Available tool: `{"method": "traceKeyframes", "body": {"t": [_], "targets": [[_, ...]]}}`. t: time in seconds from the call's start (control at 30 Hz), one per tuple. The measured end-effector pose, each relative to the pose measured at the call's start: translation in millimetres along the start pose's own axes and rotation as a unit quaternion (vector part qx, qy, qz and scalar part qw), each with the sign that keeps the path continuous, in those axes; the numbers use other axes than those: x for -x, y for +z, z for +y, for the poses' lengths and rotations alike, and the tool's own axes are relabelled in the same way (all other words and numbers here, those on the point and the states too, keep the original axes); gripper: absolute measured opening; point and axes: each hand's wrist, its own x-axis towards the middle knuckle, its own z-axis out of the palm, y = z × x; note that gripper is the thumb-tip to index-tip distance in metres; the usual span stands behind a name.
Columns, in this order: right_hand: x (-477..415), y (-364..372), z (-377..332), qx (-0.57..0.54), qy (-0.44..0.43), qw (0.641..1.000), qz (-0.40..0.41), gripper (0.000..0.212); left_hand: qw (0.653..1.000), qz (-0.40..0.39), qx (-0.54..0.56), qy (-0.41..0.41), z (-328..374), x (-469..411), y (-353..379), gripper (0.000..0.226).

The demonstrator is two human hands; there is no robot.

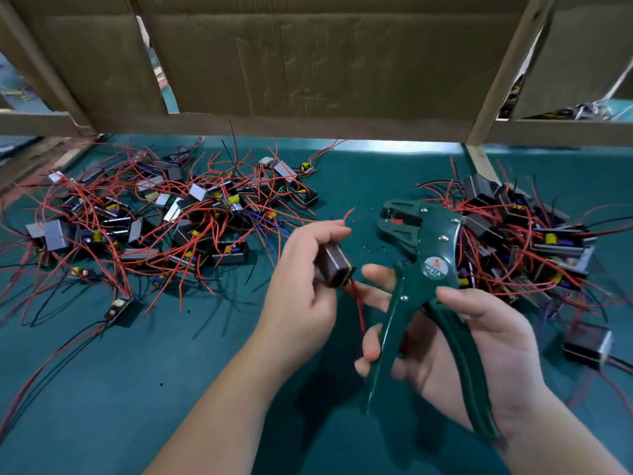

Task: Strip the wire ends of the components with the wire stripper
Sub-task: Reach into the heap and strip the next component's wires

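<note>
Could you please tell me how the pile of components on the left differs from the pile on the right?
The left pile sprawls wide and flat, while the right pile is tighter and heaped. The left pile shows several pale grey faces; the right pile looks mostly dark. Both tangle red and black wires on the green mat.

the bench point(102, 389) was covered with a teal mat. across its left half spread the left heap point(164, 214), small dark boxes and circuit boards tangled in red and black wires. the right heap point(520, 241), tighter and of the same parts, lay beside a wooden post point(483, 162). a lone box point(587, 344) sat apart near the right edge, and a small board point(120, 308) lay just in front of the left heap. tiny dark specks point(375, 249) dotted the mat between the heaps. cardboard panels point(308, 63) stood along the back.
</note>
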Motion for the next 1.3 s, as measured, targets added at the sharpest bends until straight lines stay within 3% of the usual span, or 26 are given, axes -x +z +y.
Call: {"method": "traceKeyframes", "body": {"t": [0.13,0.27,0.33,0.47,0.53,0.67,0.87,0.93,1.03,1.1,1.2,1.3], "targets": [[2.2,-1.8,0.4,0.052,0.022,0.998,-0.025,0.069,0.994,-0.06,-0.084,0.039,-3.6,2.2,2.8,0.09],[2.8,-1.1,2.8,0.15,-0.071,0.983,0.079,0.06,0.985,-0.089,-0.145,0.035,-6.2,5.2,1.5,0.096],[4.2,-3.4,-3.2,0.254,-0.15,0.939,0.178,0.04,0.985,-0.074,-0.154,0.018,-8.0,4.6,-0.6,0.09],[7.8,-17.0,-23.9,0.494,-0.207,0.776,0.333,0.022,0.983,-0.026,-0.178,-0.028,-10.2,2.9,-2.7,0.078],[9.2,-18.3,-27.6,0.519,-0.212,0.753,0.345,0.02,0.981,-0.021,-0.188,-0.033,-11.6,3.6,-2.7,0.073],[10.4,-14.4,-23.7,0.506,-0.231,0.776,0.298,0.024,0.979,-0.021,-0.202,-0.035,-11.5,4.9,-1.2,0.061],[6.5,-13.1,-9.8,0.372,-0.183,0.88,0.233,0.037,0.926,-0.008,-0.369,0.082,4.3,-6.2,-20.8,0.036],[4.3,-14.7,-5.8,0.32,-0.137,0.909,0.23,0.04,0.917,0.025,-0.39,0.08,10.3,-14.2,-34.2,0.036],[2.5,-18.7,-5.3,0.302,-0.08,0.916,0.251,0.058,0.891,0.086,-0.446,-0.002,10.4,-26.4,-60.6,0.035],[1.3,-18.6,-7.8,0.285,-0.07,0.916,0.272,0.062,0.828,0.064,-0.546,-0.108,2.9,-35.4,-82.0,0.033],[-1.0,-22.9,-11.0,0.263,-0.07,0.913,0.305,0.035,0.732,-0.018,-0.643,-0.224,-12.2,-52.4,-111.4,0.033],[-1.3,-29.4,-11.3,0.255,-0.077,0.91,0.319,0.016,0.693,-0.061,-0.638,-0.331,-26.8,-71.2,-144.6,0.041]]}}
